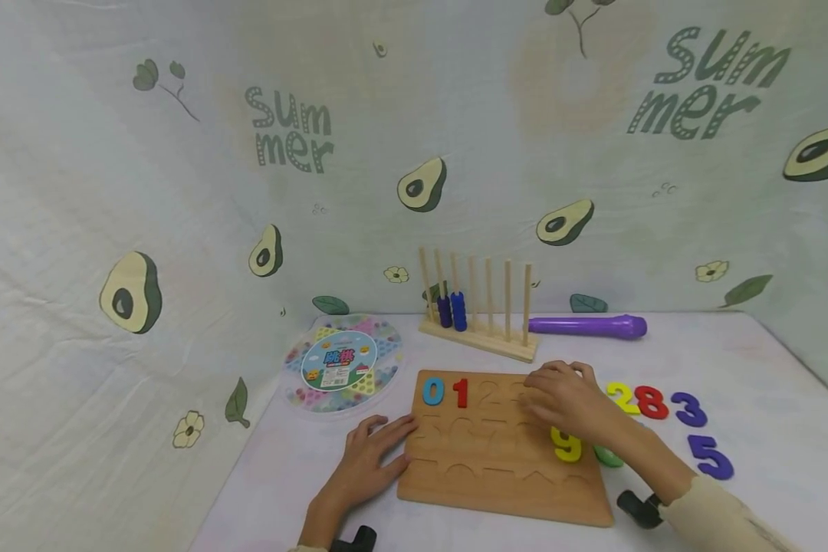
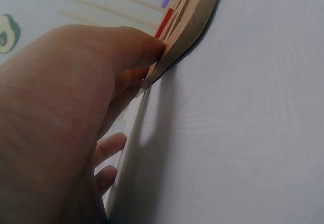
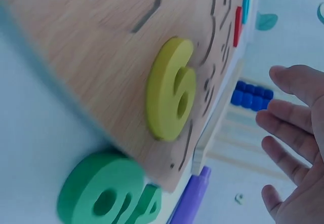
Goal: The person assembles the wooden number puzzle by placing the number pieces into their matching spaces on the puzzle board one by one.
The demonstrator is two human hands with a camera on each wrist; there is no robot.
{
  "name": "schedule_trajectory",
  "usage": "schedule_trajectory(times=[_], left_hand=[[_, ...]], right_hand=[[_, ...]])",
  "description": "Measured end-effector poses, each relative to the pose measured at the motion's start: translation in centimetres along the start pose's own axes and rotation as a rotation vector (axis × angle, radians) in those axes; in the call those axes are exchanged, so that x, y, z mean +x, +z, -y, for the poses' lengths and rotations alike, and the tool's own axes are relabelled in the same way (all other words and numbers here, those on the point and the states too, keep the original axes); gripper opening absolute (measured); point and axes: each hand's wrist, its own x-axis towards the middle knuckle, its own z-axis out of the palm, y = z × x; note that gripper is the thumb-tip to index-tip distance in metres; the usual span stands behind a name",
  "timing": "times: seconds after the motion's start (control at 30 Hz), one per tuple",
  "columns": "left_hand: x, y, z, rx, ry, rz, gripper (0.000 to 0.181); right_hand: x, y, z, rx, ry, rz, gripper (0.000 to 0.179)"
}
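Observation:
A wooden number board (image 1: 483,475) lies on the white tabletop, with a blue 0 (image 1: 433,392) and a red 1 (image 1: 461,393) at its top left. My left hand (image 1: 372,460) rests against the board's left edge, fingers spread and loosely bent. Above the board's upper right part is my right hand (image 1: 566,395); the right wrist view shows its fingers (image 3: 288,122) apart, holding nothing. On the board below that hand lies a loose yellow 9 (image 1: 566,445). Just off the right edge are green number pieces (image 3: 101,188), partly behind my right forearm in the head view.
Right of the board lie a yellow 2 (image 1: 621,397), red 8 (image 1: 652,402), purple 3 (image 1: 690,409) and purple 5 (image 1: 711,458). Behind stand a wooden peg rack (image 1: 483,341) with blue beads and a purple microphone-shaped stick (image 1: 586,326). A round game box (image 1: 341,364) sits back left.

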Motion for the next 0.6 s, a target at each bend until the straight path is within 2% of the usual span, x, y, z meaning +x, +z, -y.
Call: schedule_trajectory(times=[0.33,0.6], left_hand=[[-0.1,-0.3,-0.1,-0.003,-0.004,-0.001,0.050],[0.0,-0.1,0.1,-0.009,-0.009,0.008,0.050]], right_hand=[[-1.3,-0.6,-1.4,-0.013,0.070,0.035,0.034],[-2.3,-0.9,-2.4,0.003,0.092,0.011,0.032]])
